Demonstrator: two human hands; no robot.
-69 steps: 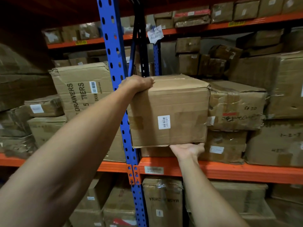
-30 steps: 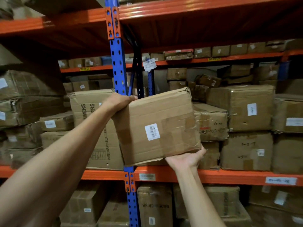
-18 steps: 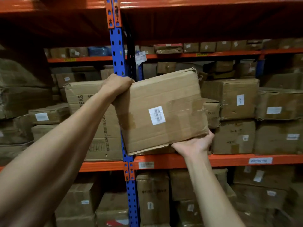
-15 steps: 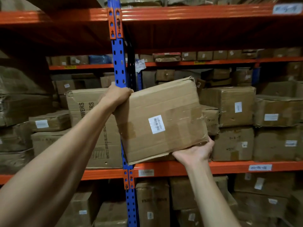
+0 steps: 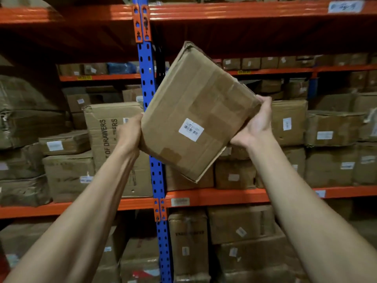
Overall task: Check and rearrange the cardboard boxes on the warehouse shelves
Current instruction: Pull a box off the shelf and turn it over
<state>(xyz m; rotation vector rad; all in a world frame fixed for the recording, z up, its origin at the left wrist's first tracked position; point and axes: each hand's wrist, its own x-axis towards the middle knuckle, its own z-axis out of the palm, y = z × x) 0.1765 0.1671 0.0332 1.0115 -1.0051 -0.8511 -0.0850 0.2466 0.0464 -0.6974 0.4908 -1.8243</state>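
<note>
You have the cardboard box (image 5: pixel 195 117) lifted off the rack and held in the air in front of the blue upright (image 5: pixel 152 139), tipped hard so one corner points to about one o'clock and the opposite corner to about five o'clock. Its white barcode label (image 5: pixel 191 129) faces you on the near side. Your left hand (image 5: pixel 130 133) clasps the box's nine o'clock edge; the fingers wrap behind the cardboard, so you cannot tell how they lie. Your right hand (image 5: pixel 257 123) cups the three o'clock corner, fingers curled round it and pressed close together.

This looks like the checking step: you are turning the box to read it, and it is not yet placed. Next you will want to level it and pick a gap; keep both grips firm, since a tilted box can slip from a corner hold.

Behind it, the orange shelf beam (image 5: pixel 224 198) runs across at six o'clock, carrying stacked brown cartons. At nine o'clock stands a tall carton printed "OF DRAWERS" (image 5: pixel 108 139). At three o'clock, labelled cartons (image 5: pixel 330 127) sit two high. Another orange beam (image 5: pixel 244 11) crosses at twelve o'clock, and more racks of boxes recede in dim light beyond.
</note>
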